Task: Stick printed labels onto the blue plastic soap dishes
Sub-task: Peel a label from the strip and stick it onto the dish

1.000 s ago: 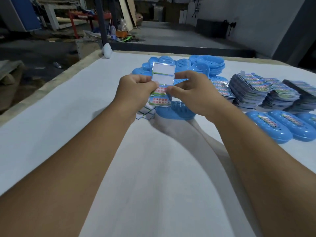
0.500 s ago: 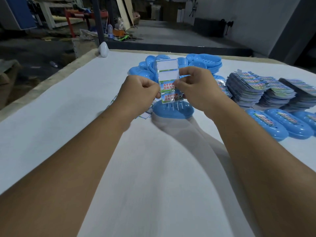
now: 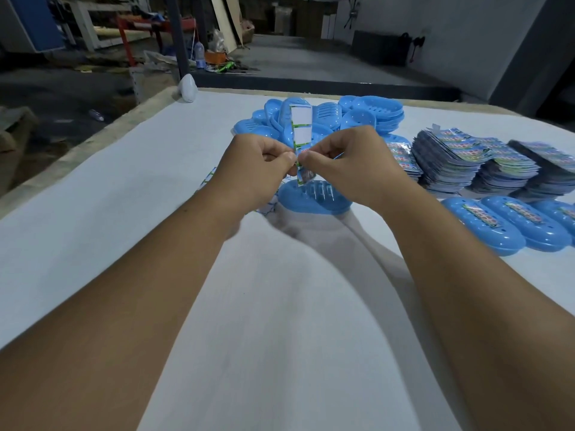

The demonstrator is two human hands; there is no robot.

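My left hand (image 3: pixel 253 169) and my right hand (image 3: pixel 348 164) meet over the table and pinch a strip of label sheet (image 3: pixel 301 126) between thumbs and fingers. The strip stands upright, with white emptied backing above and a printed label at its lower end. Just below the hands lies one blue soap dish (image 3: pixel 314 200), open side up, with nothing stuck on it. A heap of bare blue soap dishes (image 3: pixel 357 115) lies behind the hands. Labelled soap dishes (image 3: pixel 485 223) lie in a row at the right.
Stacks of printed label sheets (image 3: pixel 457 161) fill the right side of the white table (image 3: pixel 93 219). Some used backing paper (image 3: pixel 207 180) lies under my left wrist. A white rounded object (image 3: pixel 186 88) sits at the table's far left corner, beyond it a cluttered workshop floor.
The label strip has turned upright and edge-on between my hands. Both hands have closed in on its lower part, just above the single dish.
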